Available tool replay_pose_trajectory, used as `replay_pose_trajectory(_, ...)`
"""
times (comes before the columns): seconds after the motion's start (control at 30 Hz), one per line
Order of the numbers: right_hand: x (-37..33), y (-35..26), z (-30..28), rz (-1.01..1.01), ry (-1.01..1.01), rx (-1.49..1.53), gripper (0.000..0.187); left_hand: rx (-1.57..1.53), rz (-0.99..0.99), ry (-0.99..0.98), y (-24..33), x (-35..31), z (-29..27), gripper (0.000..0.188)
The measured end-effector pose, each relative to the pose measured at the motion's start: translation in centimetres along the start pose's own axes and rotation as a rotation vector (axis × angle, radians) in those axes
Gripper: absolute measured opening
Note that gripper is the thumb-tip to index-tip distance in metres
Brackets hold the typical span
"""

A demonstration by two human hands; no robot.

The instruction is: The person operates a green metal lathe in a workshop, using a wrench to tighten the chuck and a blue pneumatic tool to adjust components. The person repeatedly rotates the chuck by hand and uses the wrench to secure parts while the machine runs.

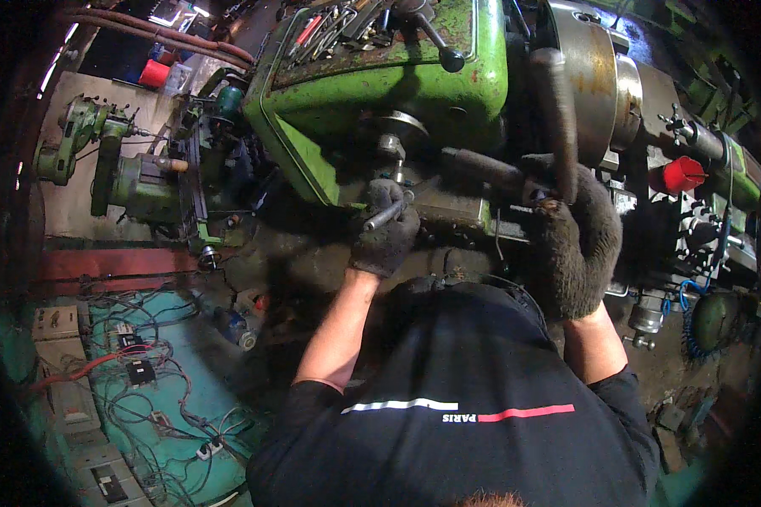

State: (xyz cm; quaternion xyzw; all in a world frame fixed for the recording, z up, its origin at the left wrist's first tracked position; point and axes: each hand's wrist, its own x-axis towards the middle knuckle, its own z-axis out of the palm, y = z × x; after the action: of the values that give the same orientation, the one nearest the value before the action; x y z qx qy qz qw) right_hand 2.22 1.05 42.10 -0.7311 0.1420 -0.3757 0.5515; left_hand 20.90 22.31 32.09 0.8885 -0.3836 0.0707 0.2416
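My left hand (386, 232), in a dark knit glove, is closed around a short metal lever (384, 216) at the front of a green lathe (380, 106). A round hub (395, 139) on the lathe sits just beyond that hand. My right hand (579, 241), in a like glove, is curled at the inner ends of two thick, worn handles. One handle (555, 122) points away in front of the big steel chuck (585, 76); the other handle (486, 167) points left. The right fingertips are partly hidden, so their exact hold on the handles is unclear.
Loose hand tools (330, 29) lie on the lathe's top, by a ball-ended lever (435, 38). A red cup (683, 175) stands at the right, near a blue hose (693, 291). Tangled cables (156, 363) spread over the green surface at lower left. Smaller green machines (144, 186) stand left.
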Motion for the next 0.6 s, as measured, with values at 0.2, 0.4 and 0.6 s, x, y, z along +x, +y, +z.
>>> replay_pose_trajectory(0.2, -2.1, 6.7, 4.3, 0.122, -0.227, -0.344, 0.033, -0.178, -0.137, 0.001, 2.1, 1.2, -0.2, 0.026)
replay_pose_trajectory(0.4, -0.3, 0.1, 0.0, 0.045, 0.000, 0.048, 0.031, -0.127, -0.046, 0.000, 0.9, 0.1, -1.1, 0.026)
replay_pose_trajectory(0.6, -2.0, 7.3, 4.5, 0.055, -0.232, -0.342, 0.031, -0.039, 0.078, 0.070, 2.7, 0.1, -1.6, 0.019)
